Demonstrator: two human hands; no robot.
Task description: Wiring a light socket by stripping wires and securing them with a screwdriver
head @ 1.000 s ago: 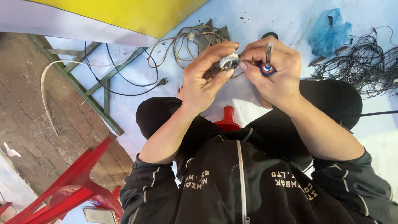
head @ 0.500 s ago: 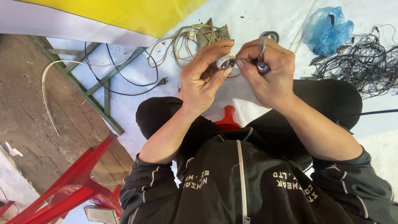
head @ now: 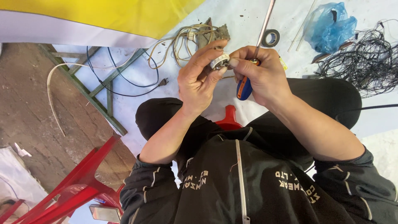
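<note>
Clutter rings the small white fitting (head: 219,62) that my left hand (head: 199,81) pinches between thumb and fingertips. Left of it sit one red plastic chair (head: 70,186) and one green metal frame (head: 99,87); just behind it, a beige wire bundle (head: 182,41). Right of it, my right hand (head: 263,76) grips one screwdriver (head: 248,74), its tip cut off. Farther right: one tape roll (head: 271,38), one blue bag (head: 329,27), tangled black wires (head: 365,62). My fingers hide most of the fitting.

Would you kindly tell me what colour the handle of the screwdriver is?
Blue and orange; the screwdriver handle shows best in the head view, gripped by the right hand.
</note>
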